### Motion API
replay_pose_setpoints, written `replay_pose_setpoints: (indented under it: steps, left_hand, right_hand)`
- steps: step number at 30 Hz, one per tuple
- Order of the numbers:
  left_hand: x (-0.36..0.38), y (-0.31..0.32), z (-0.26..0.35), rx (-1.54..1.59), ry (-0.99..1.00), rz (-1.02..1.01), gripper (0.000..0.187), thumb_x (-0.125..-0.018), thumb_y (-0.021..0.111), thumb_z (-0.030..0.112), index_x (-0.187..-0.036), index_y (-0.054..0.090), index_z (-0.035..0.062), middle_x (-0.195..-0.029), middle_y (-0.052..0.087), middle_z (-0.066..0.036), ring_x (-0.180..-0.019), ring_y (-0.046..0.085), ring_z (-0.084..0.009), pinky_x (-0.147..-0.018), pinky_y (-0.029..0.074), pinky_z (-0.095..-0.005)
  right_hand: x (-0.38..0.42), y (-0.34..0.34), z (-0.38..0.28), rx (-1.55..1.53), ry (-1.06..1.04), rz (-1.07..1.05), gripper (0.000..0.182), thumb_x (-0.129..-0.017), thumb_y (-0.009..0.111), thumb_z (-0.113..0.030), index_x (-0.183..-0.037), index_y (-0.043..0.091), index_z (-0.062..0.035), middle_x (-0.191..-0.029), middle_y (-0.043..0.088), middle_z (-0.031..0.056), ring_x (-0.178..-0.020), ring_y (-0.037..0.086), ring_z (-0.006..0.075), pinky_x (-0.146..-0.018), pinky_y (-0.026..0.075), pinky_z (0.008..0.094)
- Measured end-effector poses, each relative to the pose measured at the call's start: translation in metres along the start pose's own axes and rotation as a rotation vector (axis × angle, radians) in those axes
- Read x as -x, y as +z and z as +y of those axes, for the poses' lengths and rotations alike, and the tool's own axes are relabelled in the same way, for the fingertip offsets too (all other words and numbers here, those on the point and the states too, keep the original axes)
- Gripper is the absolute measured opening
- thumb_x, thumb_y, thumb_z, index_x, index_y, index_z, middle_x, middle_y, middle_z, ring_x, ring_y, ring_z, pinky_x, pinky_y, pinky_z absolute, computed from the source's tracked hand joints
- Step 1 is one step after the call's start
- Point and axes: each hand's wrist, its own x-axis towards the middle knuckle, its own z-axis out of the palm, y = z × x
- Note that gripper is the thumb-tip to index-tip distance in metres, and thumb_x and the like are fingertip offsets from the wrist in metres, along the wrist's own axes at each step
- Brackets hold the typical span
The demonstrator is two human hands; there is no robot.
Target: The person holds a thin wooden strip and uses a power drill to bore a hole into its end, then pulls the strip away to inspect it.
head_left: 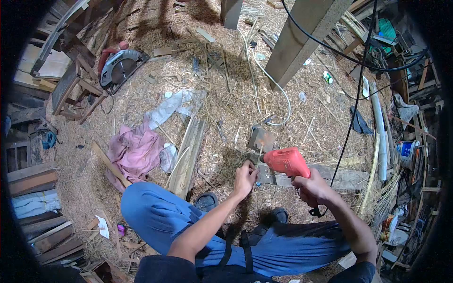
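Red drill (287, 162) sits a bit right of the middle of the view, nose toward 9 o'clock, handle down toward 4 o'clock. Right hand (311, 187) grasping the drill's handle, fingers wrapped round. Left hand (244, 180) at 8 o'clock of the drill, fingers bent, fingertips close to the drill's nose; can't tell if they pinch anything. Dark grey block (262, 138) just beside the nose at 10 to 11 o'clock, orange glow on its face.

Clock from drill: flat board (330, 178) on floor at 3 to 4, white cable (286, 101) curving at 12, wooden post (298, 40) upright at 12 to 1, green-and-white can (327, 78) at 1, dark cloth (360, 121) at 2, bucket with blue label (406, 150) at 3, well apart. Long timber (187, 158) at 9, pink cloth (137, 153) beyond it, also 9. Circular saw (120, 70) at 10, beside a small wooden frame (78, 92). Teal tool (48, 139) far out at 9. Sandals (206, 201) at 8 and 6. Floor (222, 108) covered in wood shavings. Person's knees in blue trousers (155, 212) at 7 to 8 and 5.
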Motion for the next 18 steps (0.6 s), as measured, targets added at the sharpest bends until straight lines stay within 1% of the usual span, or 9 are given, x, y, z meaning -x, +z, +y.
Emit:
replay_pose_setpoints:
  steps: [3, 5, 6, 8, 12, 14, 15, 17, 18]
  left_hand:
    - [0.005, 0.002, -0.008, 0.018, 0.029, 0.027, 0.013, -0.087, 0.068, 0.007, -0.091, 0.062, -0.0037, -0.072, 0.07, -0.018, -0.064, 0.07, -0.0263, -0.06, 0.052, -0.0367]
    - [0.006, 0.001, -0.01, 0.024, 0.022, -0.016, 0.013, -0.089, 0.065, 0.007, -0.096, 0.068, -0.0036, -0.072, 0.07, -0.018, -0.063, 0.07, -0.0239, -0.06, 0.052, -0.0358]
    - [0.007, 0.001, -0.01, 0.024, 0.021, -0.017, 0.013, -0.089, 0.065, 0.007, -0.096, 0.068, -0.0036, -0.072, 0.07, -0.018, -0.063, 0.07, -0.0239, -0.06, 0.052, -0.0358]
    - [0.007, -0.001, -0.011, 0.012, -0.053, -0.11, 0.017, -0.093, 0.061, 0.008, -0.097, 0.07, -0.0055, -0.072, 0.07, -0.013, -0.062, 0.068, -0.0151, -0.057, 0.053, -0.0307]
    - [0.002, 0.005, -0.027, 0.019, -0.071, -0.141, 0.017, -0.094, 0.059, 0.007, -0.095, 0.07, -0.0055, -0.071, 0.07, -0.01, -0.06, 0.068, -0.0135, -0.056, 0.054, -0.0297]
    - [0.001, 0.006, -0.029, -0.04, -0.06, -0.154, 0.018, -0.095, 0.059, 0.008, -0.095, 0.071, -0.0051, -0.071, 0.07, -0.01, -0.059, 0.067, -0.0131, -0.056, 0.054, -0.0296]
    - [0.001, 0.005, -0.027, -0.04, -0.061, -0.156, 0.018, -0.095, 0.059, 0.008, -0.095, 0.071, -0.0051, -0.071, 0.07, -0.01, -0.059, 0.067, -0.0131, -0.056, 0.054, -0.0296]
    - [0.001, 0.003, -0.023, -0.037, -0.1, -0.188, 0.019, -0.095, 0.058, 0.009, -0.096, 0.071, -0.0047, -0.071, 0.07, -0.009, -0.058, 0.067, -0.0133, -0.056, 0.055, -0.0302]
    - [0.001, 0.003, -0.022, -0.038, -0.1, -0.188, 0.019, -0.095, 0.058, 0.009, -0.096, 0.071, -0.0047, -0.071, 0.07, -0.009, -0.058, 0.067, -0.0133, -0.056, 0.055, -0.0302]
  right_hand:
    - [-0.009, -0.001, 0.013, -0.051, -0.059, 0.001, 0.014, -0.082, 0.063, -0.013, -0.088, 0.058, -0.001, -0.054, 0.05, 0.0017, -0.039, 0.048, 0.0124, -0.035, 0.036, 0.0304]
    - [-0.01, -0.002, 0.015, -0.008, -0.078, 0.008, 0.013, -0.082, 0.062, -0.012, -0.088, 0.059, -0.001, -0.052, 0.049, 0.0018, -0.038, 0.048, 0.0126, -0.035, 0.036, 0.0306]
    - [-0.01, -0.002, 0.015, -0.009, -0.078, 0.007, 0.013, -0.082, 0.062, -0.012, -0.088, 0.059, -0.001, -0.052, 0.049, 0.0018, -0.038, 0.048, 0.0126, -0.035, 0.036, 0.0306]
    - [-0.008, -0.003, 0.014, -0.053, -0.031, -0.003, 0.013, -0.082, 0.062, -0.012, -0.089, 0.058, -0.002, -0.052, 0.049, 0.0014, -0.038, 0.047, 0.0128, -0.035, 0.036, 0.0311]
    - [-0.006, -0.007, 0.018, -0.069, -0.022, -0.003, 0.014, -0.082, 0.062, -0.012, -0.091, 0.057, -0.003, -0.052, 0.049, 0.0015, -0.038, 0.047, 0.0131, -0.035, 0.036, 0.0313]
    - [-0.009, -0.009, 0.026, -0.047, 0.003, -0.017, 0.021, -0.087, 0.061, -0.016, -0.105, 0.061, -0.0041, -0.051, 0.048, 0.0019, -0.036, 0.045, 0.0127, -0.032, 0.032, 0.0314]
    - [-0.009, -0.009, 0.027, -0.049, 0.005, -0.016, 0.021, -0.087, 0.061, -0.016, -0.105, 0.061, -0.0041, -0.051, 0.048, 0.0019, -0.036, 0.045, 0.0127, -0.032, 0.032, 0.0314]
    - [-0.009, -0.01, 0.028, -0.077, -0.028, -0.025, 0.015, -0.083, 0.063, -0.011, -0.092, 0.056, -0.0023, -0.053, 0.048, 0.0018, -0.039, 0.048, 0.0132, -0.035, 0.035, 0.0311]
    - [-0.012, -0.012, 0.032, -0.078, -0.028, -0.025, 0.015, -0.083, 0.063, -0.011, -0.092, 0.056, -0.0023, -0.053, 0.048, 0.0018, -0.039, 0.048, 0.0132, -0.035, 0.035, 0.0311]
